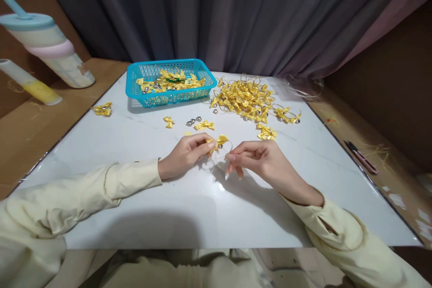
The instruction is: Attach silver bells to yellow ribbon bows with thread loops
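My left hand (189, 154) pinches a yellow satin bow (222, 139) between thumb and fingers, above the middle of the white table. A small silver bell (220, 146) hangs at the bow. From it a thin gold cord (231, 145) curves round in a loop to the right. My right hand (258, 159) is closed in a pinch on that cord, thumb against index finger, the other fingers curled below. Just beyond my hands lie a loose bow (204, 125), several silver bells (193, 121) and a smaller bow (168, 122).
A blue basket (171, 99) with bows and bells stands at the back. Right of it lies a heap of corded bows (246, 99). A tumbler (56, 49) and a tube (30, 83) stand left; pink-handled snips (362, 158) lie at the right edge.
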The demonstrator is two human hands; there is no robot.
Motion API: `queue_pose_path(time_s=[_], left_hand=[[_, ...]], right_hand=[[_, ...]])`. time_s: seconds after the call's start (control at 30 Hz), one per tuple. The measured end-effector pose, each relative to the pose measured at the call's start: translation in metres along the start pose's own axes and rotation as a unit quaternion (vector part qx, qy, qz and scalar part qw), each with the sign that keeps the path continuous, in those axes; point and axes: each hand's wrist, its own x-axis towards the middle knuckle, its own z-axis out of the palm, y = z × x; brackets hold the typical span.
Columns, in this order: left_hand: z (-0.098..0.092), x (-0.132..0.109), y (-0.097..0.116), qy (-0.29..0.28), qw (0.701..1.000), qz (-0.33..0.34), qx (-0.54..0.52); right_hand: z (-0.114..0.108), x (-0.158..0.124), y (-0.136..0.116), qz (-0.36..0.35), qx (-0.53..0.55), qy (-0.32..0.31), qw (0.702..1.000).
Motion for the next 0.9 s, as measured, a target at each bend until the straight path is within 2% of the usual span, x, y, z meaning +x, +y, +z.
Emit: queue_pose_path(time_s=[0.57, 0.9], left_hand=[[-0.001, 0.0003, -0.0017, -0.004, 0.999, 0.014, 0.038], [0.0005, -0.0001, -0.0009, -0.007, 0.999, 0.021, 0.045]], right_hand=[[0.0007, -0.0012, 0.0015, -0.013, -0.005, 0.013, 1.0], [0.0011, -0.0008, 0.0014, 0.008, -0.004, 0.016, 1.0]])
